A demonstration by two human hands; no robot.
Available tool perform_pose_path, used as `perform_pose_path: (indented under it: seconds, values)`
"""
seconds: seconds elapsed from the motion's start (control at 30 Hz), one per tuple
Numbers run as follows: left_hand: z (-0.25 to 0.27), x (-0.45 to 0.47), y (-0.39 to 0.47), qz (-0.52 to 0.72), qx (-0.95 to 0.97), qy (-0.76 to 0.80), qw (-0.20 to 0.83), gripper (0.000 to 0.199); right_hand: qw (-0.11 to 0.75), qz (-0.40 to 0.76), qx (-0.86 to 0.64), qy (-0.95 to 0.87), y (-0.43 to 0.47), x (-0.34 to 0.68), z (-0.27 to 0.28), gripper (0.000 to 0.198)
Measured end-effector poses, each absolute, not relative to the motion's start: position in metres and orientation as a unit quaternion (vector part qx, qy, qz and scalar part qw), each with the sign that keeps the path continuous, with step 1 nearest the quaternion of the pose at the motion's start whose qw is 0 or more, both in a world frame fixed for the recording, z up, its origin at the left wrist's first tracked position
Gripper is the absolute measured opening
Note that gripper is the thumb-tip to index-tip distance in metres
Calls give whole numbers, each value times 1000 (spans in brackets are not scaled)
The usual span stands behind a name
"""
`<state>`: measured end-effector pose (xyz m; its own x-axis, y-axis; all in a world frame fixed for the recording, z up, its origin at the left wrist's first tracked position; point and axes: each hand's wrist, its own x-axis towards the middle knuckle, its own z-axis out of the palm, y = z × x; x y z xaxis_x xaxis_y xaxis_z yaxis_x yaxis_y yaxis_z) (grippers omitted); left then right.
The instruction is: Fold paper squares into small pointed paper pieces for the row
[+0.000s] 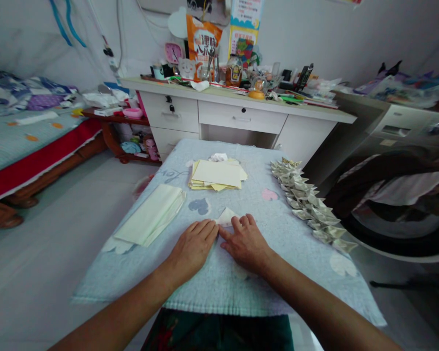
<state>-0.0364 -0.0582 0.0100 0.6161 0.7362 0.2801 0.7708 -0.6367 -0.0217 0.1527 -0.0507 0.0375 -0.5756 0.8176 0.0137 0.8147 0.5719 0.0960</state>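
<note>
A small folded piece of white paper (227,216) with a pointed top lies on the cloth-covered table (190,273) between my hands. My left hand (194,244) presses its left end, fingers close together and thumb hidden. From the right, my right hand (247,243) grips the paper's edge, the index finger reaching toward my left fingertips and the other fingers bent. Behind them sits a stack of cream and yellow paper sheets (217,173), with a crumpled white paper (218,157) at its back. Larger folded pale sheets (151,214) lie to the left.
Rows of pointed folded paper pieces (310,202) run along the table's right side. A white desk (241,115) crowded with jars and bags stands beyond. A front-loading washing machine (398,195) is at right, a bed (40,141) at left.
</note>
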Motion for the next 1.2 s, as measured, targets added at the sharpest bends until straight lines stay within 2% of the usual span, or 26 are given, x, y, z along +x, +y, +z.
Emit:
perform_pose_path:
  seconds: [0.3,0.9,1.1,1.2]
  values:
    - [2,-41,-54,-84,-896,-435,30,40,-6,1,451,892,-49,186,35,55]
    - [14,-42,-47,-86,-900,-428,-14,36,-43,-30,527,848,-54,246,32,50]
    - [42,-29,-30,-64,-898,-432,-51,9,-69,-62,531,842,-39,245,47,32]
    - [50,-12,-20,-95,-890,-444,-36,17,-119,-92,517,843,-26,230,60,29]
